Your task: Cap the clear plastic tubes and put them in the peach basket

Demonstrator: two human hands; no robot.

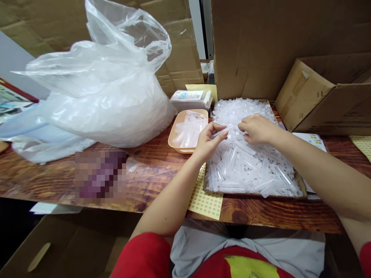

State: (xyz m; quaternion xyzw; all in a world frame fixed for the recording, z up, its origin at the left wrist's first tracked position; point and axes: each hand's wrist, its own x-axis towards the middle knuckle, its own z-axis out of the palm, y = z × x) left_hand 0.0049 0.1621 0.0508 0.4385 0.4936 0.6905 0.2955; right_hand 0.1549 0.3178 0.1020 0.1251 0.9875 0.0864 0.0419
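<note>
A shallow cardboard tray in front of me is heaped with several clear plastic tubes. My left hand holds one clear tube between thumb and fingers over the tray's left edge. My right hand is curled just to the right of that tube, fingertips near its end and resting on the pile; what it grips I cannot tell. A small peach plastic dish with a few tubes in it stands just left of my left hand.
A big clear plastic bag full of tubes fills the table's left. Cardboard boxes stand behind and at right. A yellow dotted sheet lies under the tray. A flat packet sits behind the dish.
</note>
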